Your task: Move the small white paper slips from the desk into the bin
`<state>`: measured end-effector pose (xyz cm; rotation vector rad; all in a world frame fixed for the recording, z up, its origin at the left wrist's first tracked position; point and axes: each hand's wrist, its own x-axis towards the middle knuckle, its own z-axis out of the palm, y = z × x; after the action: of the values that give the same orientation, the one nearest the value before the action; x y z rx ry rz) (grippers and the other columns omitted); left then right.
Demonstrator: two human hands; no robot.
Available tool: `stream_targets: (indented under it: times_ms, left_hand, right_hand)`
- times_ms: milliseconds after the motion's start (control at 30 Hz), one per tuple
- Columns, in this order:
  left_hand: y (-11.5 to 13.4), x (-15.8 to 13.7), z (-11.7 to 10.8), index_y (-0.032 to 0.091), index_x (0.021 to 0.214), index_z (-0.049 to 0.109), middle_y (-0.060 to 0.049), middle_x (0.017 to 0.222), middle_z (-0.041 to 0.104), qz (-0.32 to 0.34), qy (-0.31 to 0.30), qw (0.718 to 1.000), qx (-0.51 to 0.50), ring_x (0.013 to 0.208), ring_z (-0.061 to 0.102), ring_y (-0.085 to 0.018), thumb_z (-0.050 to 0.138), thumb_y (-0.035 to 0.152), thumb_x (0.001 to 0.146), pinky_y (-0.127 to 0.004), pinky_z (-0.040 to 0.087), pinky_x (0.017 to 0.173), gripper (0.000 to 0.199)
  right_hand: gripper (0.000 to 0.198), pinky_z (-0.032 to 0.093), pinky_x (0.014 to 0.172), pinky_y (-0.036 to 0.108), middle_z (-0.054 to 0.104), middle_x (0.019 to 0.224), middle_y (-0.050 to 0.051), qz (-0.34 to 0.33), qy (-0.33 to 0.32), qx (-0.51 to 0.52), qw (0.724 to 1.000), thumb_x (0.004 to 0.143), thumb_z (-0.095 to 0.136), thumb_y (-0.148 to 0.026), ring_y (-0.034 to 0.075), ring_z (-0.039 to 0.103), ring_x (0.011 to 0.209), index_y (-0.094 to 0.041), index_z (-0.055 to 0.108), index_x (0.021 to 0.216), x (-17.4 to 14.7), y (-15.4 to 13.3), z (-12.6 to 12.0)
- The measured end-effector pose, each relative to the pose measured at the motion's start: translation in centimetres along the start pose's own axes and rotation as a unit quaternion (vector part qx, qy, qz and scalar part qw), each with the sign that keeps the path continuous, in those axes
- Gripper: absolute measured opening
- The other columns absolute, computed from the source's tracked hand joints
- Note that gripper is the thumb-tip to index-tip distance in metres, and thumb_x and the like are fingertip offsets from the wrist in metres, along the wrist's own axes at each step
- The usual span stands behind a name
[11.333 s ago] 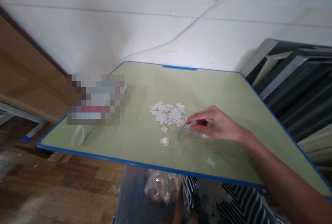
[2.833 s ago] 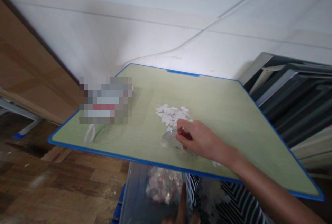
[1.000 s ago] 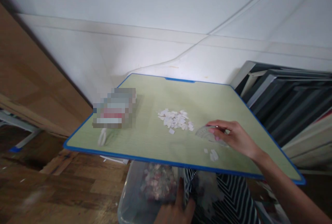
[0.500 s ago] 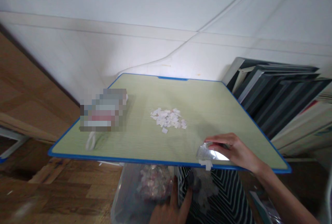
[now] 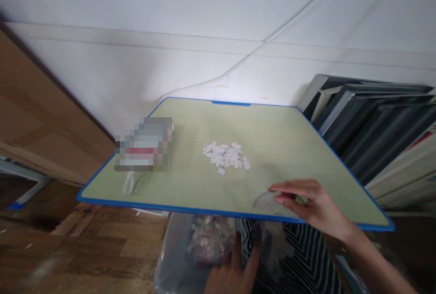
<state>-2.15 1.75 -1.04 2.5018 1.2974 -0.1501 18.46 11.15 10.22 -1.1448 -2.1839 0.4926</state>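
Observation:
At the table's front right edge, my right hand (image 5: 308, 198) pinches a clear, round-edged plastic piece (image 5: 267, 201), possibly a lid, between thumb and fingers. Small white paper pieces (image 5: 226, 155) lie in a loose heap on the table, beyond and left of that hand. Below the front edge is my left hand (image 5: 230, 271), its visible fingers stretched and apart by the right rim of a translucent plastic bin (image 5: 166, 257). Inside the bin sits a bundle of clear, shiny wrapped items (image 5: 211, 239). Clear plastic with white bits (image 5: 277, 253) lies on the striped cloth over my lap.
The pale green table (image 5: 184, 185) has a raised-looking blue edge (image 5: 153, 206). A blurred-out object (image 5: 145, 144) with a white loop (image 5: 128, 182) lies on its left. Dark flat panels (image 5: 371, 117) lean at the right, and a cardboard box (image 5: 41, 107) stands at the left.
White pieces that hung at the table edge under my right hand no longer show there. The clear plastic piece has tilted and looks less shiny. The whole view has shifted slightly.

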Motion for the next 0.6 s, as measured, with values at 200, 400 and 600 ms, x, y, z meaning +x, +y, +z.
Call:
stream_targets:
  times_ms: [200,400,600]
  left_hand:
    - [-0.2,0.0,1.1,0.035,0.144,0.015,-0.019,0.135,0.042,0.011,0.016,1.0,0.004,0.086,0.064,-0.028,0.048,0.005,0.079,-0.025,0.052,0.054,0.078]
    - [-0.7,-0.1,2.0,0.036,0.144,0.013,-0.016,0.135,0.043,0.018,0.04,0.999,-0.002,0.083,0.065,-0.027,0.045,0.004,0.078,-0.024,0.052,0.051,0.08]
    - [0.0,0.0,1.6,0.035,0.143,0.016,-0.019,0.13,0.048,0.012,0.025,0.999,0.016,0.078,0.066,-0.028,0.051,0.006,0.077,-0.025,0.053,0.049,0.08]
  right_hand:
    - [0.018,0.045,0.057,0.024,0.07,0.07,0.002,-0.097,-0.009,-0.072,0.993,0.088,0.05,-0.022,0.012,0.062,0.058,-0.017,0.067,0.092,1.6,-2.6,4.0]
    - [0.018,0.036,0.054,0.024,0.064,0.059,-0.002,-0.178,-0.026,-0.135,0.974,0.091,0.046,-0.022,0.01,0.055,0.051,-0.017,0.064,0.09,1.9,-3.4,5.8]
    - [0.027,0.029,0.049,0.029,0.056,0.053,-0.002,-0.252,-0.054,-0.203,0.945,0.093,0.034,-0.015,0.012,0.046,0.046,-0.013,0.06,0.087,1.3,-4.2,6.0]
